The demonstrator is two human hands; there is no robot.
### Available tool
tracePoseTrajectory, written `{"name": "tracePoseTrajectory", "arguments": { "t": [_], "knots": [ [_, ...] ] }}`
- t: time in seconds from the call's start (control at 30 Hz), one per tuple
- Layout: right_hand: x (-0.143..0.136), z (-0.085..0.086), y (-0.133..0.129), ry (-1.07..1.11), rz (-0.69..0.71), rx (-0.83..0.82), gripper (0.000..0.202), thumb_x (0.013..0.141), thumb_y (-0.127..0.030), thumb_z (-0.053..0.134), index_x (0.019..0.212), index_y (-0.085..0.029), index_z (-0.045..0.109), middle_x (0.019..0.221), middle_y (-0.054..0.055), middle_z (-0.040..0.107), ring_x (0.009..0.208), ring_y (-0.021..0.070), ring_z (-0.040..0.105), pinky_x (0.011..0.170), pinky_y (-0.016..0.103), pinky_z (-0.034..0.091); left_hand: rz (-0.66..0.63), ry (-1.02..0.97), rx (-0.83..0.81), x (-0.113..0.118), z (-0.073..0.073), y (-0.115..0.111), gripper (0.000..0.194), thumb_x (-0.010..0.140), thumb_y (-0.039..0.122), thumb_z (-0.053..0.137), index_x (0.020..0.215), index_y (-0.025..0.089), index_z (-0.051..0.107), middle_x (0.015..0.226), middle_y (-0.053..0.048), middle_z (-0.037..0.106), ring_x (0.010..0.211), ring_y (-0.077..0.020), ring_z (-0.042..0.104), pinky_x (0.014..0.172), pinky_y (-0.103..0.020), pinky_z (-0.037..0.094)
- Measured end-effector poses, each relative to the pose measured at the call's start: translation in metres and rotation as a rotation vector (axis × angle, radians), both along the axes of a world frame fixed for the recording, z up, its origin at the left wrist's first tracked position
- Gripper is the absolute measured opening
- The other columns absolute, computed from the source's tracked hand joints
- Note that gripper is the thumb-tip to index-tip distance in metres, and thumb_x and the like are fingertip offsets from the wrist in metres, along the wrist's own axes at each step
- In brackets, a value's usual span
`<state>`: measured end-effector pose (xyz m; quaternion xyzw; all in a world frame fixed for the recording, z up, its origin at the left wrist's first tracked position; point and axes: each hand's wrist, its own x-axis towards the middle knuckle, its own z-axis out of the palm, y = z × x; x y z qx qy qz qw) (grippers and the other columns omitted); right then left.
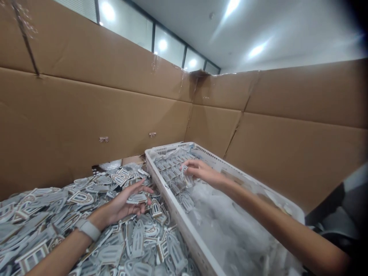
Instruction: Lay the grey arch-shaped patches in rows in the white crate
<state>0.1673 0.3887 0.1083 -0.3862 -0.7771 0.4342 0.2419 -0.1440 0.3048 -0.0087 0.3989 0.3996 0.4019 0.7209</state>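
My left hand, palm turned up, is over a heap of small window-shaped pieces. Between its curled fingers and thumb lies one pale grey piece. At the far end of a white plastic crate, my right hand pinches a small arched window-shaped piece by its edge. Beneath that hand, similar pieces lie in rows inside the crate. Cloudy clear plastic film covers the crate's nearer part.
Tall brown cardboard walls meet in a corner behind the crate. Two small bow-like pieces are on the left wall. The heap presses up to the crate's left side. Dark and grey fabric is at the right edge.
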Motion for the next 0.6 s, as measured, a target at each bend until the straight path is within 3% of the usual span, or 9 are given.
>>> {"name": "tracePoseTrajectory", "arguments": {
  "t": [0.17, 0.33, 0.6],
  "knots": [
    [0.037, -0.04, 0.031, -0.4, 0.042, -0.045, 0.042, 0.083, -0.032, 0.074, 0.12, -0.012, 0.071, 0.077, 0.0, 0.068, 0.063, 0.0138, 0.06, 0.06, 0.025, 0.045, -0.01, 0.009, -0.004, 0.001, 0.002, -0.001, 0.06, 0.095, 0.072, 0.062, 0.116, 0.016, 0.07, 0.096, -0.011, 0.074, 0.067, -0.0175, 0.066, 0.06, -0.027, 0.053],
    [0.049, -0.067, 0.045, -0.386, 0.045, -0.131, 0.045, 0.08, -0.035, 0.079, 0.115, -0.01, 0.069, 0.067, -0.002, 0.067, 0.06, 0.0144, 0.061, 0.058, 0.025, 0.047, -0.012, 0.032, 0.006, 0.001, 0.002, 0.0, 0.061, 0.096, 0.072, 0.06, 0.116, 0.015, 0.072, 0.094, -0.011, 0.074, 0.066, -0.0169, 0.064, 0.057, -0.026, 0.049],
    [0.047, -0.08, 0.048, -0.327, 0.062, -0.174, 0.043, 0.08, -0.037, 0.082, 0.113, -0.011, 0.074, 0.081, 0.002, 0.071, 0.067, 0.0146, 0.065, 0.063, 0.027, 0.055, -0.013, 0.058, 0.007, 0.001, 0.001, 0.001, 0.059, 0.095, 0.071, 0.06, 0.114, 0.017, 0.072, 0.094, -0.011, 0.074, 0.064, -0.0181, 0.063, 0.055, -0.027, 0.046]
  ]
}}
